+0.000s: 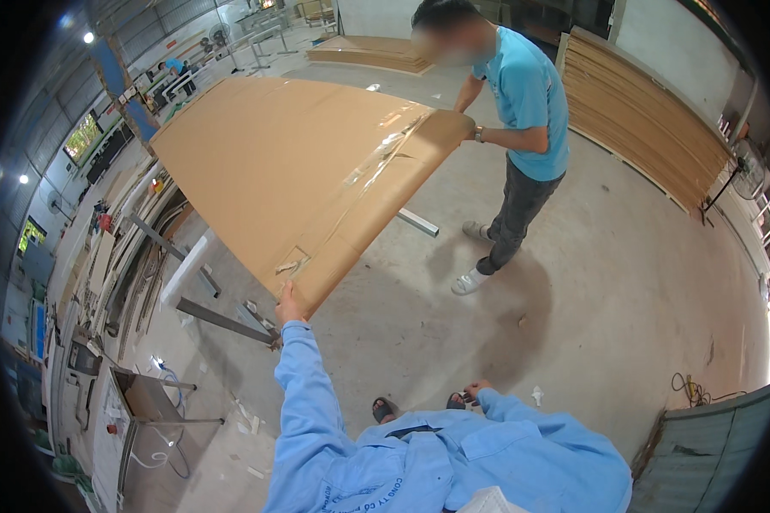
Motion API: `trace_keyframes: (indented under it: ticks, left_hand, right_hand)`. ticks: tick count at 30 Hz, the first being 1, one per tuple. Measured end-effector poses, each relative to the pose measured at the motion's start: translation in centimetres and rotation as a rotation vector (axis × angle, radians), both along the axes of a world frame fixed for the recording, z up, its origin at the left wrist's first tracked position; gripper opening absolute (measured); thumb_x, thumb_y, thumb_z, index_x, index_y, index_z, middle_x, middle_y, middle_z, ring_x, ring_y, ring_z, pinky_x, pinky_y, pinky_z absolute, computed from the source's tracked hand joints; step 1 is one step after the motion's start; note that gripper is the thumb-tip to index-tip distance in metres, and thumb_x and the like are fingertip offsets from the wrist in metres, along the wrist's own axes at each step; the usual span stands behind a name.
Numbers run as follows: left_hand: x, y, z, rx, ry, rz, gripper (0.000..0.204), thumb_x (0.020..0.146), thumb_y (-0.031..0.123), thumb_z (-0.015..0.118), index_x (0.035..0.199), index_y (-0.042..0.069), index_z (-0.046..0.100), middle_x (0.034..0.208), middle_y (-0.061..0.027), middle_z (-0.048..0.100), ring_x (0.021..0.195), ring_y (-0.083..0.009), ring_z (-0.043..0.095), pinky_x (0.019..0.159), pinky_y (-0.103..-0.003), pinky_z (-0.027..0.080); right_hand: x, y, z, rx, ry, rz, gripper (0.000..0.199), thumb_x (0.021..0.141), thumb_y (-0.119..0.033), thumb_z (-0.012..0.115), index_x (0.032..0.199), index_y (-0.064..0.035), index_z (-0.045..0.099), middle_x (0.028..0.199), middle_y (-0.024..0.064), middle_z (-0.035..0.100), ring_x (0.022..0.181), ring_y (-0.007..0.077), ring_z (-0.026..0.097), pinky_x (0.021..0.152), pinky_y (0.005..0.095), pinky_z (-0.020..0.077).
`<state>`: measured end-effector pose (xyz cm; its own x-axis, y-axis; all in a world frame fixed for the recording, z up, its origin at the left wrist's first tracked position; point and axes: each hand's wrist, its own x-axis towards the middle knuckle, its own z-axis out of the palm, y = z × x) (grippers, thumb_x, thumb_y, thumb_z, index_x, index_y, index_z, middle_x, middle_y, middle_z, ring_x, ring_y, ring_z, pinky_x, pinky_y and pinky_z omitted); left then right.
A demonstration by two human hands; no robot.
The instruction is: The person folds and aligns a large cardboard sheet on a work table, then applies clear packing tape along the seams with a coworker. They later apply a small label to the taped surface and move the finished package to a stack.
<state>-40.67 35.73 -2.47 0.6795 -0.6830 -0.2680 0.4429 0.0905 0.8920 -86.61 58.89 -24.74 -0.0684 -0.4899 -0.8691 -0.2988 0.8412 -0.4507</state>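
Observation:
A large flat panel wrapped in brown cardboard (291, 162), with clear tape along its near right side, stretches away in front of me. My left hand (290, 304) grips its near corner, fingers closed over the edge. At the panel's far right corner, a co-worker in a light blue shirt (526, 94) bends and holds the edge with both hands. My right hand (478, 390) is low in front of my body, away from the panel. Its fingers look curled, and what they hold, if anything, is too small to make out.
Metal stands with white padded bars (188, 269) are below the panel's left side. Stacked brown boards (633, 111) lean at the right wall beside a fan (749, 171). A small table (133, 427) is at lower left; offcuts lie on the floor.

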Motion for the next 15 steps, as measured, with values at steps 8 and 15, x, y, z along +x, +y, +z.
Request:
trace_keyframes:
  ticks: [8, 15]
  left_hand:
    - [-1.4, 1.1, 3.5, 0.544, -0.779, 0.177, 0.072, 0.082, 0.033, 0.07, 0.13, -0.013, 0.042, 0.137, -0.0241, 0.043, 0.122, -0.0335, 0.047, 0.099, -0.044, 0.042]
    - [-6.9, 2.1, 6.0, 0.629, -1.888, -0.254, 0.089, 0.083, 0.05, 0.063, 0.141, -0.008, 0.029, 0.15, -0.0209, 0.028, 0.141, -0.0342, 0.021, 0.112, -0.055, 0.017]
  right_hand:
    - [-0.5, -0.2, 0.2, 0.003, -0.042, -0.112, 0.017, 0.091, -0.014, 0.053, 0.095, -0.0041, 0.066, 0.082, 0.0096, 0.072, 0.066, 0.0189, 0.068, 0.058, 0.0361, 0.0547]
    - [-2.5, -0.1, -0.6, 0.022, -0.03, -0.172, 0.018, 0.089, -0.015, 0.059, 0.1, -0.0021, 0.067, 0.09, 0.0121, 0.071, 0.075, 0.0254, 0.069, 0.064, 0.0414, 0.0573]
